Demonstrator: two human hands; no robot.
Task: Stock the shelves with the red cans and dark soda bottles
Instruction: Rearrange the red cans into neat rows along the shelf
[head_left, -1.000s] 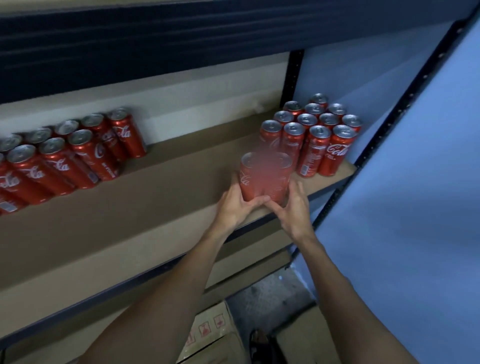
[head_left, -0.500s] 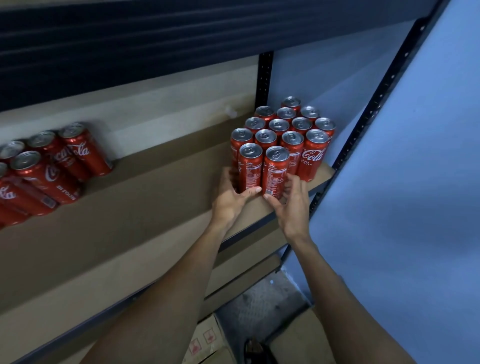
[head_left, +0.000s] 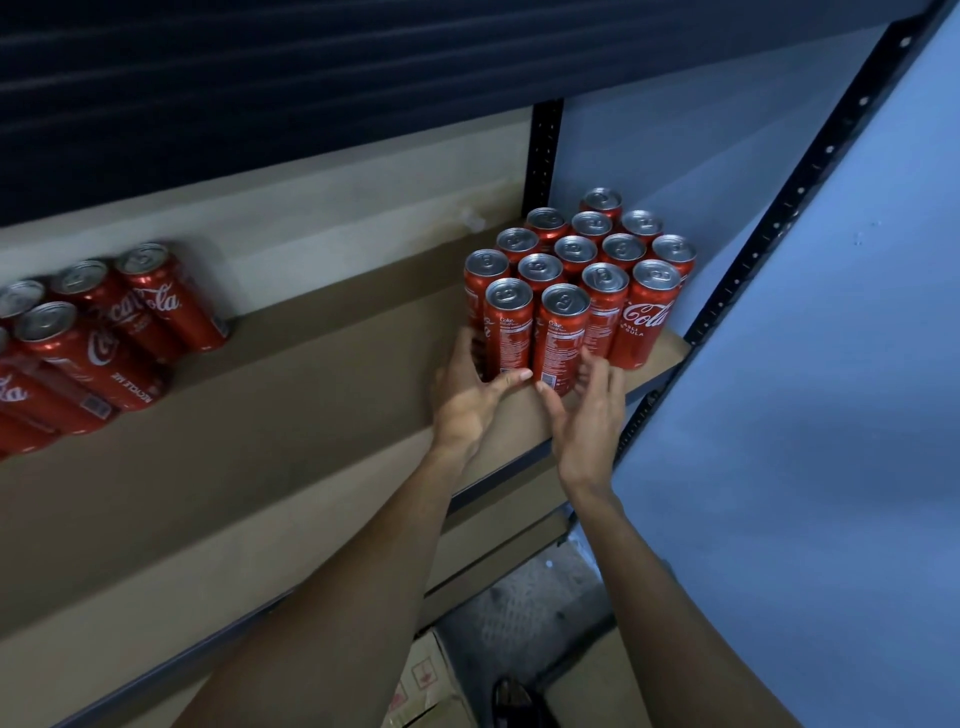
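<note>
Standing upright on the brown fibreboard shelf (head_left: 311, 415), right of centre in the frame, a tight block of slim red aluminium cola cans with silver tops (head_left: 592, 249) fills the shelf's right end in front of a black perforated metal upright (head_left: 545, 145). A second group of red cans (head_left: 104, 332) sits at the left edge of the frame, well apart from the block. At the bottom centre a brown cardboard box (head_left: 431, 686) shows only its top, its contents hidden. The left hand (head_left: 467, 400) grips the front-left can (head_left: 509, 332) of the block, with the thumb laid across its base and the fingers curled behind its left side. The right hand (head_left: 587, 421) is loose. Its thumb tip touches the base of the front-right can (head_left: 563, 338), and its blurred fingers spread just beside that can's right side.
</note>
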